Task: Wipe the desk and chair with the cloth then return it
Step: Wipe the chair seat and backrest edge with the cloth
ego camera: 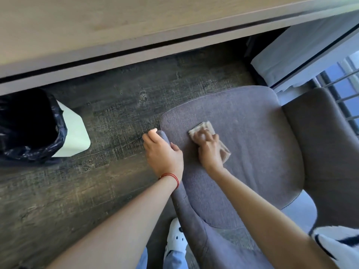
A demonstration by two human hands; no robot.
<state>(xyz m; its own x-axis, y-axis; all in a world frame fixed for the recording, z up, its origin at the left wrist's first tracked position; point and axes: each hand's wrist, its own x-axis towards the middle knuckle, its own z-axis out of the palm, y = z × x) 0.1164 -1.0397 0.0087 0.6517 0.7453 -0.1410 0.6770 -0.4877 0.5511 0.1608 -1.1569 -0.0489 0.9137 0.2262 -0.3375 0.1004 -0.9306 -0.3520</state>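
A grey-purple upholstered chair (252, 133) fills the right half of the view, its seat facing up. My right hand (208, 148) presses a folded beige cloth (204, 127) flat onto the seat near its front left. My left hand (163, 152), with a red string at the wrist, grips the chair's left armrest (165, 135). The light wooden desk (97, 26) runs across the top of the view, its front edge above the floor.
A white bin with a black liner (73, 131) stands on the dark wood floor (116, 105) at the left, under the desk edge. White bedding (301, 53) and a window railing (342, 90) lie at the right. My white shoe (175, 237) is beside the chair.
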